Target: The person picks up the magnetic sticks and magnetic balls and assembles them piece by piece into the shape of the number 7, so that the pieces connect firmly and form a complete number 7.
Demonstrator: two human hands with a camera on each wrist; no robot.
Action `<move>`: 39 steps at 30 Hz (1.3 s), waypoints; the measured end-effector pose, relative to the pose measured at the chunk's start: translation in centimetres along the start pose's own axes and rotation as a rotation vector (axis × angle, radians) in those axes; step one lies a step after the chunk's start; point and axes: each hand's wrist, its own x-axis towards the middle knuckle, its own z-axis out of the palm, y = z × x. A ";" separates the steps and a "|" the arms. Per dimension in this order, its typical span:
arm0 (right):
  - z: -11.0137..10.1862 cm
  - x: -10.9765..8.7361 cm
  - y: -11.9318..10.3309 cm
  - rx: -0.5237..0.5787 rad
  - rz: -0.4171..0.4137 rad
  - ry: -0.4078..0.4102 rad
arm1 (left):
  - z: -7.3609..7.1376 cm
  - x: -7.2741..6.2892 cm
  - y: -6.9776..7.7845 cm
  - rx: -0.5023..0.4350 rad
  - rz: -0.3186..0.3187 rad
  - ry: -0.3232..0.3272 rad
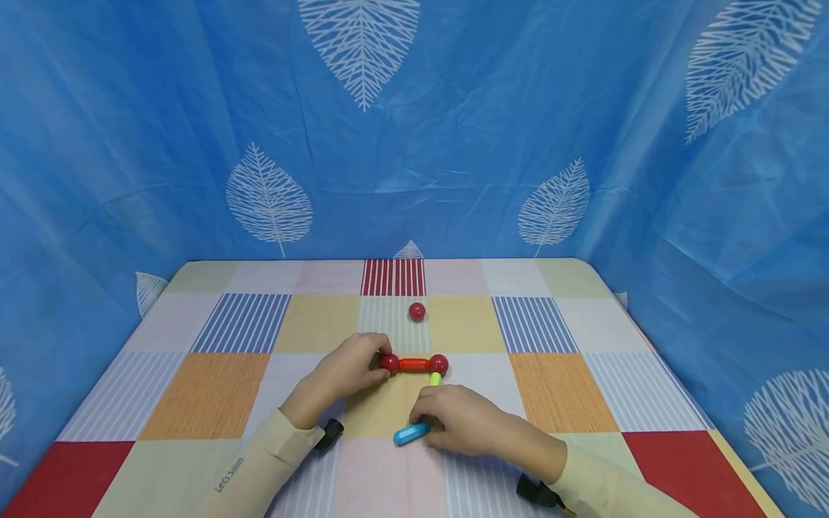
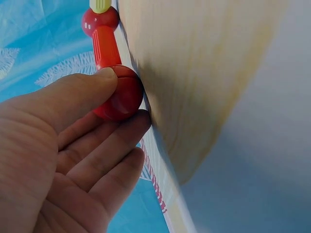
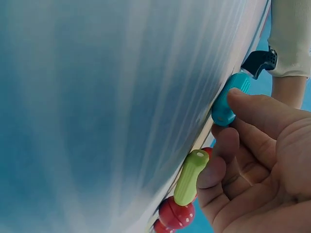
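Note:
In the head view my left hand (image 1: pixel 352 363) pinches a red ball (image 1: pixel 389 364) at the left end of an orange-red toy rod (image 1: pixel 414 365). The left wrist view shows the thumb on top of that ball (image 2: pixel 122 94), with fingertips under it. A second red ball (image 1: pixel 438 364) joins the rod's right end, and a yellow-green rod (image 3: pixel 190 178) runs from it toward my body. My right hand (image 1: pixel 463 421) holds a light blue rod (image 1: pixel 411 433) between thumb and index finger. In the right wrist view, a gap separates this blue rod (image 3: pixel 230 99) from the yellow-green one.
Another red ball (image 1: pixel 417 311) lies alone farther back on the patchwork-patterned tablecloth (image 1: pixel 324 324). Blue curtains (image 1: pixel 453 144) with white leaf prints stand behind the table and on both sides. Dark wrist cameras (image 1: pixel 329 435) sit close to the cloth.

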 end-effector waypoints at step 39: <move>-1.8 1.0 3.9 -0.192 -0.109 0.139 | 0.6 -2.6 7.5 0.245 -0.062 -0.291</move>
